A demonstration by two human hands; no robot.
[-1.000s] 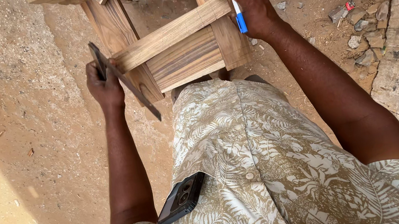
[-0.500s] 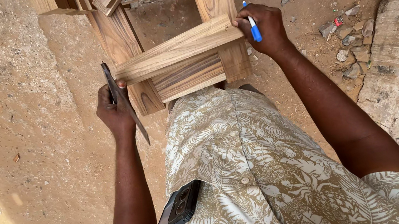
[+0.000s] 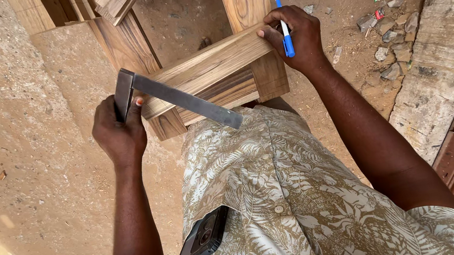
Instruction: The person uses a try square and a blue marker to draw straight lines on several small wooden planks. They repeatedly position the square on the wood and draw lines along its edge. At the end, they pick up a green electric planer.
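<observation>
Square and pen at a wooden frame.
Left hand [image 3: 117,132] gripping square [image 3: 173,96], blade slanting across crosspiece [image 3: 208,67]; right hand [image 3: 292,35] clasping blue pen [image 3: 285,30], fingertips on crosspiece's end.

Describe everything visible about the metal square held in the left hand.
The try square looks like dull grey metal: a short thick stock joined at a right angle to a long flat blade. The left hand grips the stock. The blade slants down to the right across the front of the wooden frame, its tip ending over the patterned shirt. Whether the blade touches the wood cannot be told.
</observation>
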